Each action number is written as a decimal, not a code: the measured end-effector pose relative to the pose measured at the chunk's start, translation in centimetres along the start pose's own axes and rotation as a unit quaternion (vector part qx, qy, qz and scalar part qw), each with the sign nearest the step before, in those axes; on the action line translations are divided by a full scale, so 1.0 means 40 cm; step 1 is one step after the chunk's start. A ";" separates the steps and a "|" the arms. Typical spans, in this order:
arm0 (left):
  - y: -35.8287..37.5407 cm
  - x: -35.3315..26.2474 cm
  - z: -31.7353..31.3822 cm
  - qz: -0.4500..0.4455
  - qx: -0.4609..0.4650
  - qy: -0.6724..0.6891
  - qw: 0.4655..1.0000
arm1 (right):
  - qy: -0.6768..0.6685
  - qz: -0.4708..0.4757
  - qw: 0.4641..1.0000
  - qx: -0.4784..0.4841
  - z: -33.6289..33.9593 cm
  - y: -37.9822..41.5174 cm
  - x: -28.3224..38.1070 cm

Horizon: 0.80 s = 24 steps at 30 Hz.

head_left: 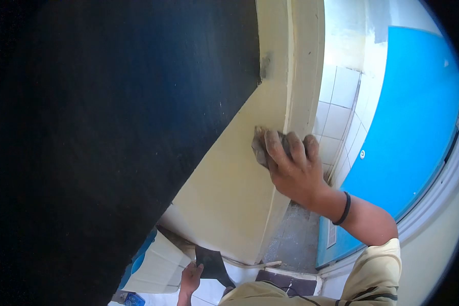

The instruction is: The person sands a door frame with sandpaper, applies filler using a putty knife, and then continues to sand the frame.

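My right hand (293, 166), its fingers dusty and curled, presses a grey crumpled pad (260, 148) to the cream wall (224, 178), close to the wall's vertical edge. The pad's exact kind I cannot tell. Lower down, my left hand (190, 278) pinches a thin black sheet (212, 262) by its side, the thumb lying on its face. A large dark panel (127, 112) fills the left of the view and borders the cream wall along a slanting line.
On the right stands a bright blue door (403, 117) with a small round lock. White tiles (336, 112) cover the wall beside it, above a grey floor (296, 239). A white container (155, 268) and a dark mat (290, 280) are below.
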<state>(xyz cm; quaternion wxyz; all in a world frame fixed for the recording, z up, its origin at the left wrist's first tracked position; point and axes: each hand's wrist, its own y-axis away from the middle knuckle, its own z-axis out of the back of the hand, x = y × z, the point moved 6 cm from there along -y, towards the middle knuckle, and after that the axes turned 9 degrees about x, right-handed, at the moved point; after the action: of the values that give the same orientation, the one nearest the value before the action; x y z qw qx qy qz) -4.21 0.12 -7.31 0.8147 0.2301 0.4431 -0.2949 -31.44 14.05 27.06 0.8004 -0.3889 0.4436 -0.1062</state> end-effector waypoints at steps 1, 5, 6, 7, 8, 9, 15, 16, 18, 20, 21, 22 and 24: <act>0.004 0.003 0.003 0.009 0.000 -0.009 1.000 | -0.024 0.008 0.999 0.021 -0.004 0.026 0.018; 0.021 0.061 -0.005 0.044 0.010 -0.002 0.999 | -0.220 0.003 0.971 0.095 -0.020 0.136 0.082; 0.031 0.066 -0.002 0.043 0.012 0.012 0.999 | -0.223 0.030 0.969 0.102 -0.012 0.156 0.089; 0.035 0.066 0.000 0.042 0.013 0.024 0.999 | -0.224 0.027 0.970 0.089 -0.001 0.166 0.085; 0.033 0.061 0.004 0.036 0.011 0.015 0.999 | -0.225 0.022 0.971 0.078 0.011 0.172 0.082; 0.033 0.053 0.007 0.031 0.009 0.006 0.999 | -0.226 0.018 0.972 0.066 0.022 0.177 0.075; -0.006 0.014 0.010 -0.042 0.013 -0.019 0.999 | -0.120 -0.088 0.988 -0.031 0.059 0.060 -0.123; -0.011 0.004 0.007 -0.050 0.020 -0.012 0.998 | -0.113 -0.079 0.988 -0.064 0.069 0.034 -0.154; -0.018 -0.013 0.001 -0.033 0.020 -0.013 0.999 | -0.103 -0.045 0.989 -0.092 0.063 0.010 -0.173; -0.023 -0.030 -0.008 -0.036 0.019 -0.013 0.999 | -0.096 0.005 0.992 -0.083 0.031 0.001 -0.156; -0.024 -0.038 -0.012 -0.046 0.019 -0.012 0.999 | -0.085 0.029 0.994 -0.055 0.012 0.014 -0.135; -0.025 -0.041 -0.012 -0.056 0.019 -0.012 0.998 | -0.073 0.053 0.996 -0.027 -0.008 0.040 -0.101; -0.031 0.018 -0.023 -0.014 0.031 0.004 0.999 | -0.056 0.124 0.991 0.016 -0.050 0.116 -0.016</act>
<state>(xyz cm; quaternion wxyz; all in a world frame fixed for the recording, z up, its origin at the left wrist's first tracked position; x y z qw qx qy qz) -5.30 -0.38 -8.52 0.8013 0.2498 0.4401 -0.3191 -34.22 16.45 23.51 0.8371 -0.3239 0.4408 0.0090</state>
